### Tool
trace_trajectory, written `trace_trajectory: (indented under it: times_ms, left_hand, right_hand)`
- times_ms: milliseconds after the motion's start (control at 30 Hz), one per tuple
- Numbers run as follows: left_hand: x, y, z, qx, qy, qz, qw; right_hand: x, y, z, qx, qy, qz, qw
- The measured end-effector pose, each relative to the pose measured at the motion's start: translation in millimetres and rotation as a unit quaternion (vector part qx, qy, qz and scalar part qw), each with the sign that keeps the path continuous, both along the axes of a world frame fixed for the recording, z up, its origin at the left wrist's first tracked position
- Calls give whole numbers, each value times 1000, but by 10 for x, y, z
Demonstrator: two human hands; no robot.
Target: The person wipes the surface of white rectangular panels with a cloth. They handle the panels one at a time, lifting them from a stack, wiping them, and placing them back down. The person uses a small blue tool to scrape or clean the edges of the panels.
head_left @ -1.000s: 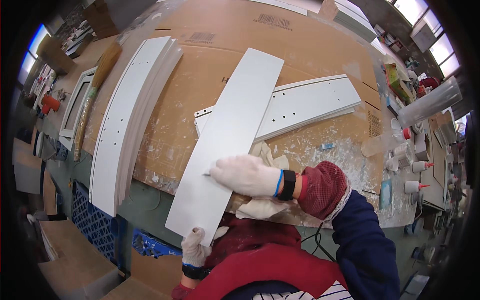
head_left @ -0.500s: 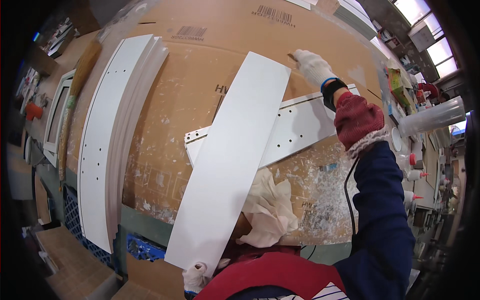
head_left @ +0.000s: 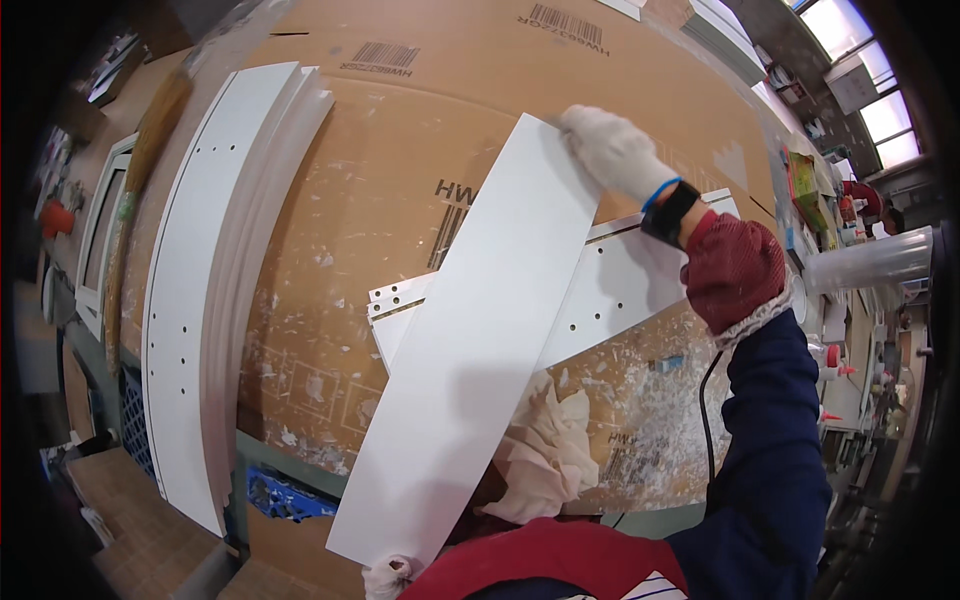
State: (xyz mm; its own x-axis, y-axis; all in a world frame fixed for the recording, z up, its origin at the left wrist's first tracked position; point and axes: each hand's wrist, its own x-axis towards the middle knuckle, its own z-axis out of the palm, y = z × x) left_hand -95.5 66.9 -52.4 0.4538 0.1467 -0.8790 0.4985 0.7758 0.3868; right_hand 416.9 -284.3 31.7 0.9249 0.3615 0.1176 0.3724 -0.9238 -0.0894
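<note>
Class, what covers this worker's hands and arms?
The right hand wears a whitish glove, blue band, black wrist strap, dark red cuff with pale edging and navy sleeve. A dark cable runs beside it. The left hand wears a whitish glove too.

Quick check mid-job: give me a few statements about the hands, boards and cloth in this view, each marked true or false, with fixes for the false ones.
1. The left hand is at the near end of the plain white board. True.
2. The right hand is bare. False: it wears a whitish glove.
3. The plain white board crosses over a drilled white board. True.
4. The crumpled cloth lies left of the plain white board. False: it lies to its right.
5. The stack of white boards on the left shows no holes on top. False: several dark holes show.
</note>
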Motion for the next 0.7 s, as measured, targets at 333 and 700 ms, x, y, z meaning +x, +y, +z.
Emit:
trace_trajectory:
  times_ms: [333, 700]
  left_hand:
    - [18, 13, -46, 4, 11, 1, 1000]
    - [62, 13, -67, 6, 4, -6, 1000]
  right_hand:
    - [-669, 874, 157, -11, 115, 262, 958]
    - [433, -158, 168, -85, -15, -53, 995]
